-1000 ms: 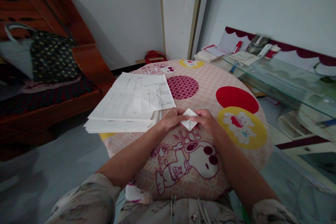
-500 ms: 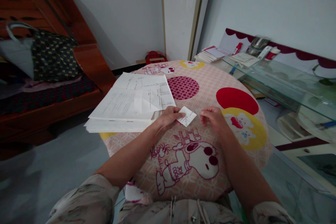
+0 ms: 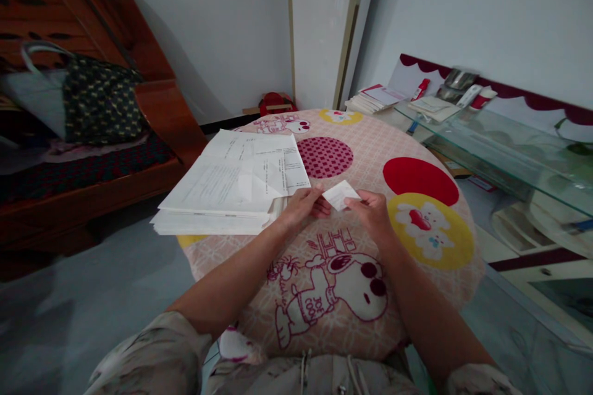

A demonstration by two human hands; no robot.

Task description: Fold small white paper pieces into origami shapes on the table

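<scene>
A round table in a pink checked cloth printed with a cartoon dog carries a thick stack of printed sheets at its left edge. Well apart on the left, a dark patterned bag sits on a red-brown wooden bench; beyond the table's far edge stand a tall white unit and a small red object on the floor. Off the right edge runs a glass shelf, with a pile of booklets, a red-capped tube and a metal pot at its far end
</scene>
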